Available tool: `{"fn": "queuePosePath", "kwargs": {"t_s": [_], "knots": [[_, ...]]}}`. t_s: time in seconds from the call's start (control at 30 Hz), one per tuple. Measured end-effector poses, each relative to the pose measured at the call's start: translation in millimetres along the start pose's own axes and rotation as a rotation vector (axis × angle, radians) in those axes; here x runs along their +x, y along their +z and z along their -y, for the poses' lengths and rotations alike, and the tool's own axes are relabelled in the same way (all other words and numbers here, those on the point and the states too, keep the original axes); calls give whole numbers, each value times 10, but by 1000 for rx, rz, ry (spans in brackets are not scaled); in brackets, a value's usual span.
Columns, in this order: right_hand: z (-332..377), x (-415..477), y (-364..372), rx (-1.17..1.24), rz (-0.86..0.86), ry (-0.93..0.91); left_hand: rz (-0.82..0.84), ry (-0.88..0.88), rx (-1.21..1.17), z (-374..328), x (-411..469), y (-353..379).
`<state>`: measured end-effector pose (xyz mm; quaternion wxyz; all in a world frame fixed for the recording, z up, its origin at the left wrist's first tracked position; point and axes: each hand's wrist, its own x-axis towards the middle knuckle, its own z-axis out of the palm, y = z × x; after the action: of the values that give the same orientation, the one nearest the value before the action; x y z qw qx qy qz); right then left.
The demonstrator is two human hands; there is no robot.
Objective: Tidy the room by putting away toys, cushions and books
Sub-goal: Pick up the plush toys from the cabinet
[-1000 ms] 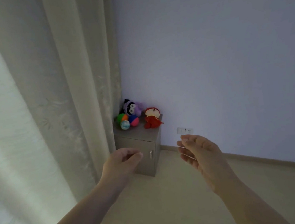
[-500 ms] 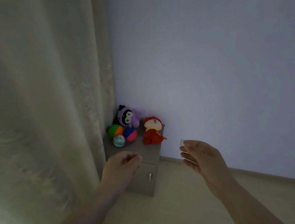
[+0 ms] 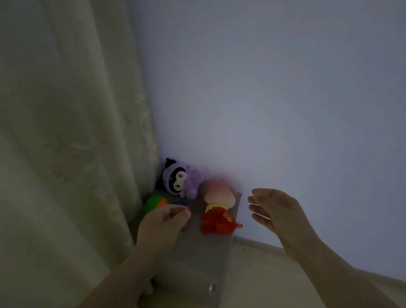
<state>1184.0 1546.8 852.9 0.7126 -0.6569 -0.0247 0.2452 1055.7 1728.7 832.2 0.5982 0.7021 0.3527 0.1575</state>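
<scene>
Moved since earlier: both hands, now nearer the cabinet. Curtain, far left. My left hand, fingers curled over the coloured balls; grasping or not, I cannot tell. Purple plush, cabinet's back corner. Red plush, cabinet top, beside it. My right hand, fingers released, just right of the red plush, not touching.

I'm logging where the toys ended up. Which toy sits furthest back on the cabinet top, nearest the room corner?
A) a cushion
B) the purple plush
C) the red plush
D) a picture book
B: the purple plush sits at the back of the cabinet top by the corner, behind the red plush.
</scene>
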Motion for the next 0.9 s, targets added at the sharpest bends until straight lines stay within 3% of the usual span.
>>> {"fn": "queuePosePath", "kwargs": {"t_s": [0.47,0.9], "knots": [[95,1982,265,-134,-20,132,-44,-160,9,192,2120,381],[-498,3673,505,-393,-43,316,56,-381,73,515,3734,656]]}}
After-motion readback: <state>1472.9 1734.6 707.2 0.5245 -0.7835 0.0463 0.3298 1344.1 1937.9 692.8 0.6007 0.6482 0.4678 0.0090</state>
